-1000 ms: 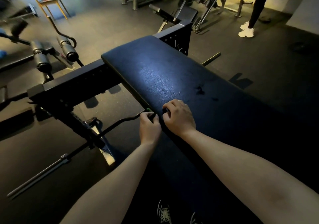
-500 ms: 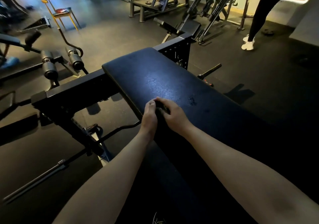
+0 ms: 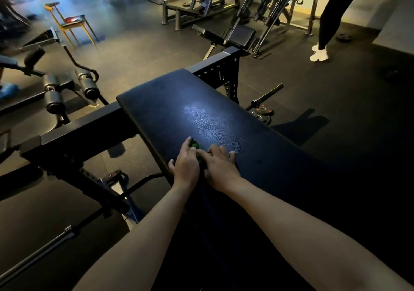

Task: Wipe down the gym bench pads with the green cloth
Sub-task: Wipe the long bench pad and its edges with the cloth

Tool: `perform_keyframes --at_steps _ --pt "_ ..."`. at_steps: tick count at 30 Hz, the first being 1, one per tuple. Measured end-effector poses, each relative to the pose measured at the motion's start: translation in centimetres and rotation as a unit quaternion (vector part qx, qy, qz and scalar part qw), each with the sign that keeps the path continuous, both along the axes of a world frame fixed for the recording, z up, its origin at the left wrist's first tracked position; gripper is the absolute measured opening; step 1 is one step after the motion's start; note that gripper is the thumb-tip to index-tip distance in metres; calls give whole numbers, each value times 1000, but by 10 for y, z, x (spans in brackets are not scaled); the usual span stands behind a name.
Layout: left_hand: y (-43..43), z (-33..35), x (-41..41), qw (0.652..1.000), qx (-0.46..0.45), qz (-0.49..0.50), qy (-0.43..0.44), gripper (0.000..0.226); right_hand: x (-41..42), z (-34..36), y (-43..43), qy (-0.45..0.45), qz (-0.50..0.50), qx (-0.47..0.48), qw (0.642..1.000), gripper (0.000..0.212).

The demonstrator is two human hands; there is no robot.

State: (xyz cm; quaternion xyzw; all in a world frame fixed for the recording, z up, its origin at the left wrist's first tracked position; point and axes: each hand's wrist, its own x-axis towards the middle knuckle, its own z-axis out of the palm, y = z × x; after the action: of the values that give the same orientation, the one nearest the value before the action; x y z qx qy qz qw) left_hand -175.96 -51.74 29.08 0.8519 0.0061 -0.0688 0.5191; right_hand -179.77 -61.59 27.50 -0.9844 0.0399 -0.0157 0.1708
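The black bench pad (image 3: 201, 116) runs from the middle of the view down to the right, with a damp sheen on its far half. A bunched green cloth (image 3: 194, 144) lies on the pad near its left edge, mostly covered by my hands. My left hand (image 3: 186, 163) presses on the cloth with its fingers stretched forward and its thumb spread out over the pad's edge. Close beside it, my right hand (image 3: 220, 165) lies on the pad with bent fingers and holds the cloth's right side.
A black steel frame (image 3: 89, 129) crosses under the pad's far end. A barbell (image 3: 33, 259) lies on the floor at lower left. Foam roller pads (image 3: 71, 89) stand at left, a weight plate (image 3: 262, 112) at right. A person's leg (image 3: 322, 33) is at far right.
Both hands have moved from the pad's left edge up onto its top, further along it. My left hand has gone from a fist to stretched fingers. The view has tilted up.
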Motion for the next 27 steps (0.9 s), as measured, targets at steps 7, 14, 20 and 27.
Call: perform_keyframes --at_steps 7,14,20,27 --pt "-37 -16 -5 979 24 -160 -124 57 17 3 -115 69 -173 -59 981 61" --pt "-36 -23 2 987 28 -88 -134 64 16 0 -73 -43 -59 87 994 73" --pt "-35 -25 3 988 59 -78 -119 68 23 -3 -64 -48 18 59 997 55" --pt "-34 -34 1 954 185 -158 -176 69 26 -5 -119 -84 -93 38 991 43"
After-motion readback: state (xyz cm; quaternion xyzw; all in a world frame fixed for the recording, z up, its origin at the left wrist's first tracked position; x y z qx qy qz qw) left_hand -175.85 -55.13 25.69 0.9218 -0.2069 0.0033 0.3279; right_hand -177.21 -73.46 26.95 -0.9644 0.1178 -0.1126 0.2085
